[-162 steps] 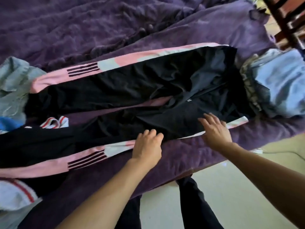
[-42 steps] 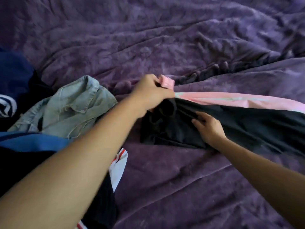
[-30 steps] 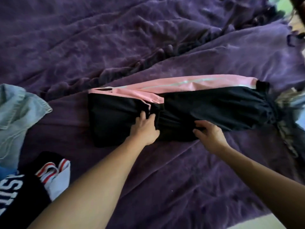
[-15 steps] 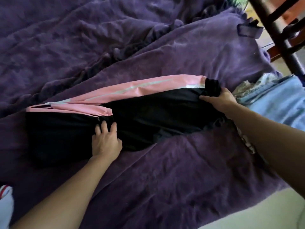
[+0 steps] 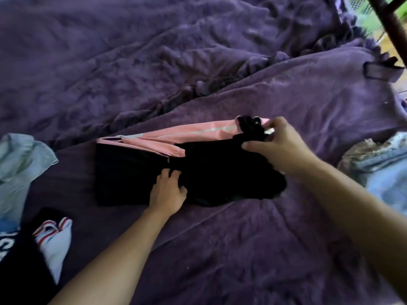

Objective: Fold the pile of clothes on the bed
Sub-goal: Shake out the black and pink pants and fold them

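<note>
Black track pants (image 5: 132, 172) with a pink side stripe lie partly folded in the middle of the purple bed cover (image 5: 242, 249). My left hand (image 5: 168, 190) rests flat on the black cloth at the fold line, fingers spread. My right hand (image 5: 277, 144) grips the waistband end of the pants and holds it lifted above the rest of the garment, over toward the left. On the left edge lie unfolded clothes: a light blue denim shirt (image 5: 17, 164) and a black garment with a red-and-white striped hem (image 5: 52, 238).
Folded pale blue and patterned clothes (image 5: 378, 168) are stacked at the right edge. A dark wooden post (image 5: 389, 25) stands at the top right. The bed's edge runs along the lower right.
My right hand has lifted the waistband end and carried it leftward over the pants. My left hand stays pressed on the cloth. The view has shifted slightly.
</note>
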The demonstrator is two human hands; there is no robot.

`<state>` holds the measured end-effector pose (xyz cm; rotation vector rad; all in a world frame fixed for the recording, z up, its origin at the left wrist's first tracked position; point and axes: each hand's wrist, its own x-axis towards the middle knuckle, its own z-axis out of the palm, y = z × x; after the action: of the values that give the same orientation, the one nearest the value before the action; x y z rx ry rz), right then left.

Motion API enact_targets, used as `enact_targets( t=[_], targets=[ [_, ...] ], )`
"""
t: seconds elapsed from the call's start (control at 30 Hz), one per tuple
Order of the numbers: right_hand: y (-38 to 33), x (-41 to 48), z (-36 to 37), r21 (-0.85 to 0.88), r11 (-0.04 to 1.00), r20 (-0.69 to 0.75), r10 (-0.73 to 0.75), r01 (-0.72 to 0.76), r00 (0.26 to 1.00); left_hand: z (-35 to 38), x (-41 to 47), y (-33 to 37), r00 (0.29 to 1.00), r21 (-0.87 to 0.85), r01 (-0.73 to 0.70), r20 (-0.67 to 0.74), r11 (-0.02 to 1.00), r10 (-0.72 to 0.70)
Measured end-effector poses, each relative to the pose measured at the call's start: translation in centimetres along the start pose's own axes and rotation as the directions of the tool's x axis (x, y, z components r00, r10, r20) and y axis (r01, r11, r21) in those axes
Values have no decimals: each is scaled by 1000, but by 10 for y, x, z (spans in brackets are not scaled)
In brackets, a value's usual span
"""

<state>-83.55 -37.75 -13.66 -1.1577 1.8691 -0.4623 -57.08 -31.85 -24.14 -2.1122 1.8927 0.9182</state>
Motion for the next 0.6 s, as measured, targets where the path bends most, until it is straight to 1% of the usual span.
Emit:
enact_targets(
  t=[0.1,0.2,0.23,0.3,0.33,0.37,0.4,0.47,0.5,0.53,0.57,0.6],
  targets=[
    [-20,12,84,-42,999,32,-1,3,999,-4,-12,-19,1000,-77,-4,-29,997,2],
    [-25,22,158,-140,989,133,58,-39,989,-1,-23,-42,999,-147,11,-42,989,-17],
    [-23,23,174,-181,983,143,46,-20,989,-1,-26,-49,998,-173,15,-58,985,-26],
    [-14,22,188,-288,953,74,-72,90,995,-1,-28,-61,994,-199,12,-108,980,-34],
    [-8,20,188,-364,919,31,-150,152,988,-1,-28,-66,991,-188,6,-132,982,-32],
    [1,18,184,-455,869,18,-208,194,978,-1,-27,-71,989,-157,-1,-148,988,-22],
    [10,14,180,-551,807,48,-223,212,974,0,-26,-74,989,-115,-11,-151,993,-7],
    [27,4,174,-729,637,193,-159,250,968,2,-24,-75,994,-54,-29,-109,998,23],
    [35,0,174,-789,542,266,-126,290,956,3,-22,-74,997,-44,-34,-75,998,31],
    [39,-2,176,-818,477,306,-114,322,945,5,-20,-73,998,-45,-41,-43,998,39],
    [40,0,178,-820,465,307,-136,334,942,6,-19,-73,999,-56,-50,-19,997,49],
    [37,3,179,-798,505,272,-184,328,945,8,-16,-72,998,-71,-61,-2,996,61]
  ],
)
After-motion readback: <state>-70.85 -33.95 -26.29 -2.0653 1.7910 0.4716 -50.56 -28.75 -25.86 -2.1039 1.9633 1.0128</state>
